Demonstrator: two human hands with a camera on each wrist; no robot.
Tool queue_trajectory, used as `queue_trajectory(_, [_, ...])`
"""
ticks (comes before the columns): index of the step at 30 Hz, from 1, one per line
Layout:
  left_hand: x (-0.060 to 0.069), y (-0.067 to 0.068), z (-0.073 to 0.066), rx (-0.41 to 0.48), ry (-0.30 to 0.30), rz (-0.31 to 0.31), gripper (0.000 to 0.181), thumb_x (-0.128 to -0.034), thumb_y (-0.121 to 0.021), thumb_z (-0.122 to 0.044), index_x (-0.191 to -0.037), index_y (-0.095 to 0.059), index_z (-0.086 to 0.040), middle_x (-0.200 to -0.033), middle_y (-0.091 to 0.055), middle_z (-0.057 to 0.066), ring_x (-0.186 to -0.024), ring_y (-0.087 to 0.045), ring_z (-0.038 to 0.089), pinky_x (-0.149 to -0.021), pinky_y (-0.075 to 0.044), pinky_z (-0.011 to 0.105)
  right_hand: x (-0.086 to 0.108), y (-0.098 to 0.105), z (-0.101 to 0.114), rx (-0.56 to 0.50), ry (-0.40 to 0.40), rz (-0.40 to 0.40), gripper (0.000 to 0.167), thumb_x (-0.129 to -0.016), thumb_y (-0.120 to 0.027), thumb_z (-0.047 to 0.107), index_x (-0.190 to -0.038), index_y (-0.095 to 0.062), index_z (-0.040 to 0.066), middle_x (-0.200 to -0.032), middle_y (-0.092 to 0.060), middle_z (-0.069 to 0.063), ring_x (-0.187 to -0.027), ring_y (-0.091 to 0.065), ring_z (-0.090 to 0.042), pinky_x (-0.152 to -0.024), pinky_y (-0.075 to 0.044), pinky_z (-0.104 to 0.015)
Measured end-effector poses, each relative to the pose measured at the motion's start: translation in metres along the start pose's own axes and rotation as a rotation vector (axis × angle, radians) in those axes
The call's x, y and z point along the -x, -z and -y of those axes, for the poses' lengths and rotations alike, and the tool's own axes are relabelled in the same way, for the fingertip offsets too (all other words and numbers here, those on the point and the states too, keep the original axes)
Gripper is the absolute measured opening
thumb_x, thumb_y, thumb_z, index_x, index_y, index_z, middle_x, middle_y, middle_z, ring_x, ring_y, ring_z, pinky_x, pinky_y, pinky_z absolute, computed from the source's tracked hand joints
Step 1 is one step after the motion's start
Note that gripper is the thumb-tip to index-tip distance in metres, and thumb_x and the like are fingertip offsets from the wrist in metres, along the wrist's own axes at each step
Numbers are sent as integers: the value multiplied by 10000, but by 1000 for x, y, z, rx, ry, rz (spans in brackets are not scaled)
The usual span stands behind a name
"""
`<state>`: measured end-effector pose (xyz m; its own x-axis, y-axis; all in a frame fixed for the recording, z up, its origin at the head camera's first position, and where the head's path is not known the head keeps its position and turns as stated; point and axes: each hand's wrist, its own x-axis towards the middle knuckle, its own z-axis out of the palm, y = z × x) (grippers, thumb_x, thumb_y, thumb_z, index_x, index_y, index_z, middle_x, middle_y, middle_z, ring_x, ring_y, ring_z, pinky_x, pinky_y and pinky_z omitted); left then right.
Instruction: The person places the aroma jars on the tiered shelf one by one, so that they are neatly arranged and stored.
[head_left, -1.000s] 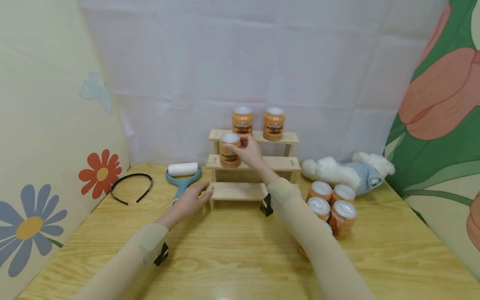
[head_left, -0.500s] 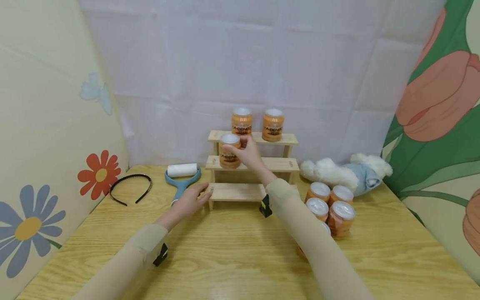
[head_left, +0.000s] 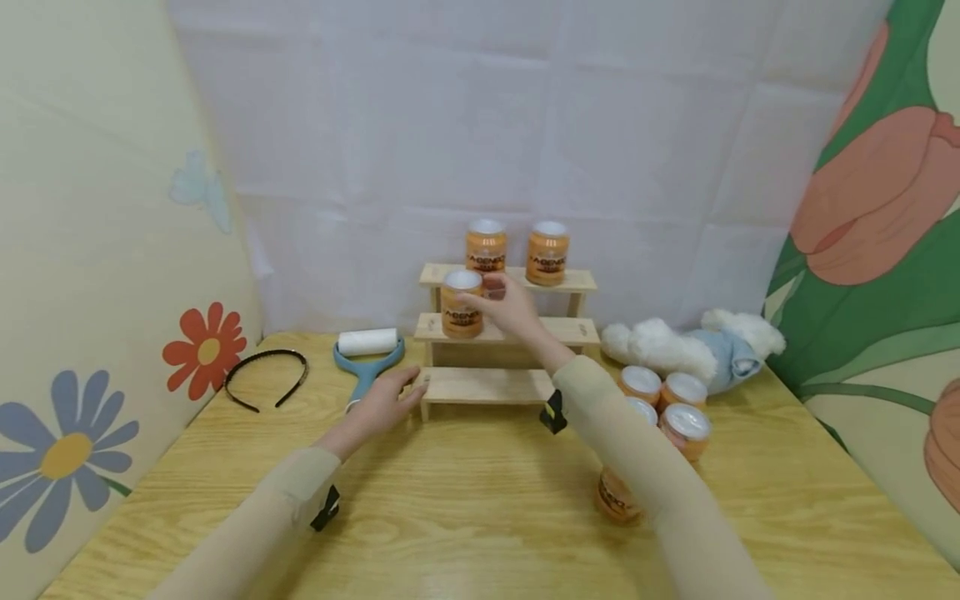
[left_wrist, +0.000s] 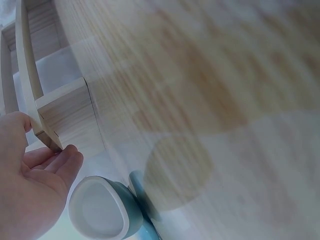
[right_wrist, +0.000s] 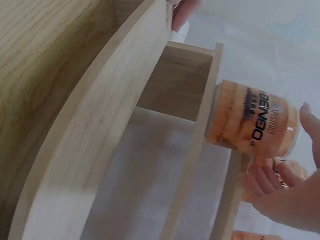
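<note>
An orange can stands upright at the left end of the middle tier of a wooden three-tier shelf. My right hand is beside it, thumb and fingers spread apart; in the right wrist view the fingers of the right hand are clear of the can. Two more orange cans, a left one and a right one, stand on the top tier. My left hand pinches the left end of the lowest tier, with the thumb and fingers on either side of the board.
Several orange cans stand on the table at the right, partly behind the right sleeve. Behind them lies a white plush toy in blue clothing. A blue lint roller and a black headband lie at the left.
My right hand has loosened from the can on the middle tier and shifted slightly right. The can stays in place, and the left hand keeps its hold on the shelf.
</note>
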<state>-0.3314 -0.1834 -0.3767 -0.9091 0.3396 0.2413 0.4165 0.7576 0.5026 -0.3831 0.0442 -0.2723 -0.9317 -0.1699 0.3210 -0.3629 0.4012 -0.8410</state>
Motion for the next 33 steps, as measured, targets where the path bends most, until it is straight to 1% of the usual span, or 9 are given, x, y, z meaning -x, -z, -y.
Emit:
queue_trajectory(5, [-1, -2, 1, 4, -6, -10, 506, -987, -487, -208, -1359, -396, 123, -1345, -464, 304, -1173, -508, 440, -943, -475, 511, 13, 18, 3, 9, 21, 54, 670, -800, -726, 425, -1338, -503, 93, -1355, -529, -68, -1235, -510, -216, -1031, -438, -340])
queue_trajectory(9, [-1, -1, 2, 1, -11, -3, 506, -987, -485, -201, -1356, -392, 132, -1343, -460, 314, -1172, -505, 448, -937, -476, 516, 24, 32, 3, 41, 34, 87, 687, -811, -716, 421, -1357, -485, 75, -1370, -518, -83, -1252, -502, -221, -1029, -442, -337])
queue_trajectory(15, [0, -1, 2, -12, -11, -3, 501, -986, -485, -191, -1357, -390, 132, -1341, -462, 313, -1170, -507, 446, -935, -477, 515, 41, 51, 5, 48, 61, 100, 648, -837, -704, 368, -1365, -478, 67, -1369, -519, -112, -1250, -508, -257, -1030, -444, -343])
queue_trajectory(20, [-1, -2, 3, -9, -8, 1, 504, -989, -482, -196, -1362, -385, 129, -1347, -456, 312, -1178, -500, 448, -940, -474, 515, 56, 67, 4, 48, 41, 138, 664, -853, -685, 377, -1395, -441, 83, -1400, -485, -124, -1274, -481, -271, -1041, -431, -381])
queue_trajectory(23, [-1, -4, 4, -3, -8, -3, 503, -989, -479, -190, -1359, -383, 136, -1348, -451, 318, -1180, -496, 454, -942, -472, 518, 68, 77, 7, 61, 42, 150, 640, -861, -683, 347, -1390, -446, 77, -1400, -482, -136, -1275, -476, -269, -1055, -414, -405])
queue_trajectory(28, [0, -3, 6, 1, -22, -24, 500, -983, -488, -188, -1348, -397, 142, -1332, -464, 322, -1168, -506, 455, -935, -475, 522, 87, 92, 6, 91, 62, 157, 588, -874, -665, 348, -1373, -467, 107, -1390, -498, -96, -1280, -470, -243, -1081, -381, -413])
queue_trajectory(29, [0, -3, 6, 2, -24, -24, 500, -983, -488, -189, -1348, -397, 141, -1331, -465, 322, -1169, -506, 455, -936, -475, 522, 89, 95, 1, 91, 68, 157, 592, -870, -666, 368, -1371, -471, 120, -1389, -501, -84, -1278, -472, -236, -1077, -387, -412])
queue_trajectory(33, [-3, -3, 5, -5, -19, -15, 506, -987, -483, -198, -1353, -391, 139, -1343, -455, 319, -1183, -492, 456, -948, -466, 524, 105, 109, -1, 109, 51, 152, 590, -861, -675, 374, -1356, -484, 115, -1373, -515, -86, -1259, -490, -250, -1049, -418, -418])
